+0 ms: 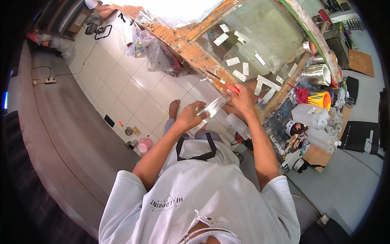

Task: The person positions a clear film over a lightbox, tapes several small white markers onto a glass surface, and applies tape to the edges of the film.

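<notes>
My left hand (189,116) is closed on one end of a clear, shiny plastic strip (213,106), with the fingertips pinching its edge. The strip stretches up to the right toward my right hand (243,100), whose fingers are closed round a red-handled utility knife (232,88). The knife's thin, dark blade points to the upper left, over the edge of the wooden table (194,55). Whether my right fingers also pinch the strip's far end, I cannot tell. Both hands are in front of my body, beside the table's near corner.
A glass pane (264,36) on the table carries several small white labels (232,61). To the right stand a metal can (317,75), an orange container (320,99) and plastic jugs (310,116). Plastic bags (156,57) hang from the table's left side. A person's arm (105,8) shows at the far left.
</notes>
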### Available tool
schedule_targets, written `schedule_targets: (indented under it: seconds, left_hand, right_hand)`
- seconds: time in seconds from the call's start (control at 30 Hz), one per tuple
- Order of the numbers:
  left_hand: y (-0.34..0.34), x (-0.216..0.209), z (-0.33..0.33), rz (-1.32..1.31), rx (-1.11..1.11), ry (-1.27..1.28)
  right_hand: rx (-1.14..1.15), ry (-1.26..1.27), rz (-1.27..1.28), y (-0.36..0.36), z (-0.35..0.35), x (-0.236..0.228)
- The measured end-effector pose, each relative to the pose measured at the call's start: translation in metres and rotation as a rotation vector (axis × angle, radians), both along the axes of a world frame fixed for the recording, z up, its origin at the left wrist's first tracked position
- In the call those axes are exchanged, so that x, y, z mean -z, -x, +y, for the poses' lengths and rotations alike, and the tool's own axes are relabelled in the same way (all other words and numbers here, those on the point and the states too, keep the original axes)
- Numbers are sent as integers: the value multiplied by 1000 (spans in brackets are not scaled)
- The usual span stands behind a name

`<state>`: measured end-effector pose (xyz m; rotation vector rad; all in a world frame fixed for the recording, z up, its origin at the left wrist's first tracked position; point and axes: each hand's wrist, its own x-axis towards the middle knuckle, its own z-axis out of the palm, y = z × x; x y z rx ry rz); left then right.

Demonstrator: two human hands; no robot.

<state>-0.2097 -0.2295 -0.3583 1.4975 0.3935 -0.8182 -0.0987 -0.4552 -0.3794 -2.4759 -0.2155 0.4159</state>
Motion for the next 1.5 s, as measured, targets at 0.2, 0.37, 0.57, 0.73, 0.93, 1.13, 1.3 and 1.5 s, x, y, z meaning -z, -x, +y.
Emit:
schedule_targets:
  seconds: [0.2,0.37,0.57,0.73,0.93,1.13,1.3,1.5]
  left_hand:
    - [5,38,-15,28,-194,27]
    - [8,53,-21,38,-228,50]
    - [13,68,-21,10,-318,55]
    - [17,89,-24,-127,-275,-54]
    - [11,67,-27,-229,-160,-263]
    - [32,65,-1,-391,-133,-439]
    - [29,37,12,-548,-1,-475]
    - [8,-18,26,-789,276,-555]
  right_hand:
    - [-27,49,-147,-3,-4,25]
    - [163,150,-182,-2,-1,5]
    - [-14,-72,-52,39,-34,-32]
    - [-132,32,-192,81,-50,-41]
    - [-207,303,-229,84,-24,-4]
    - [-123,275,200,147,-45,-38]
    - [706,-88,650,284,-118,50]
    - [1496,-1083,605,299,-96,129]
